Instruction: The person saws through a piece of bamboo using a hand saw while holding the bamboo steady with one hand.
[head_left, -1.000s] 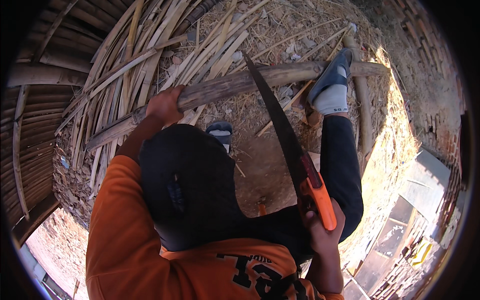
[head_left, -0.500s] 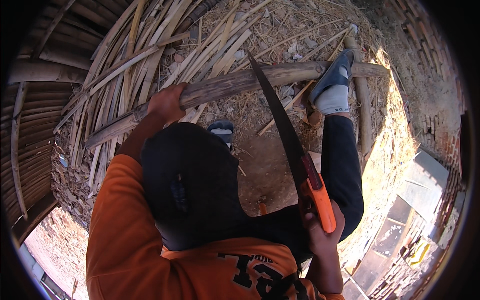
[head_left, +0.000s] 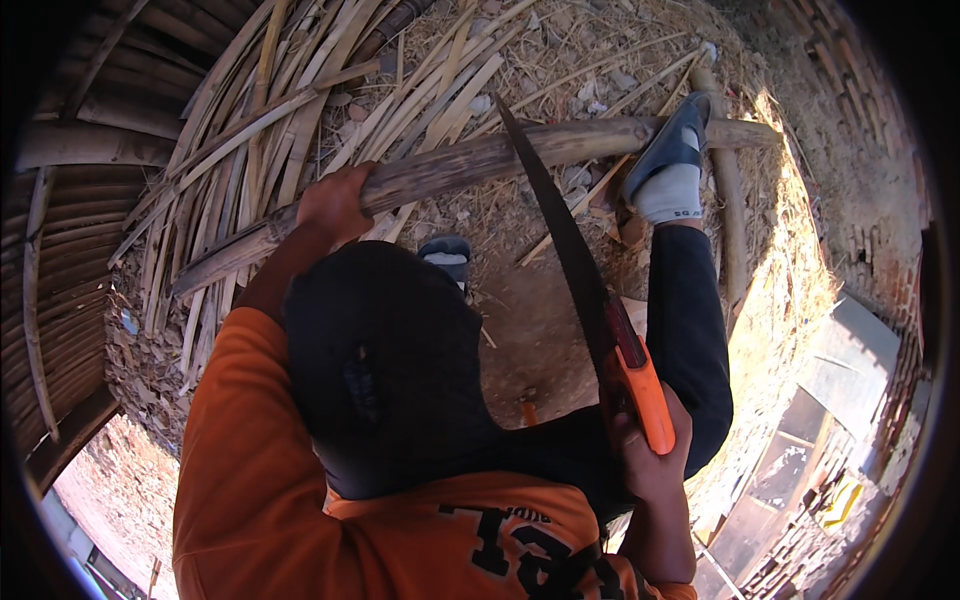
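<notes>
My right hand [head_left: 655, 440] is closed round the orange handle of a handsaw [head_left: 570, 240]. Its long dark blade slants up and left, with the tip crossing over a wooden pole [head_left: 450, 172]. Whether the teeth touch the wood I cannot tell. Farther left, my left hand [head_left: 335, 205] wraps over the same pole, gripping it from above. My right foot, in a sandal [head_left: 670, 150], presses on the pole right of the blade. Below the left hand, my bent left knee [head_left: 385, 370] in black trousers hides part of the ground.
Long split bamboo strips [head_left: 290, 140] lie heaped at the far left. A second pole [head_left: 728, 220] runs under the right end of the first. My left sandal [head_left: 446, 256] rests on the ground. A brick wall [head_left: 870, 180] stands to the right, flat panels [head_left: 845, 350] below it.
My right hand and the saw have shifted slightly to the right. My right foot sits a little farther up in view. The left hand keeps its grip on the pole.
</notes>
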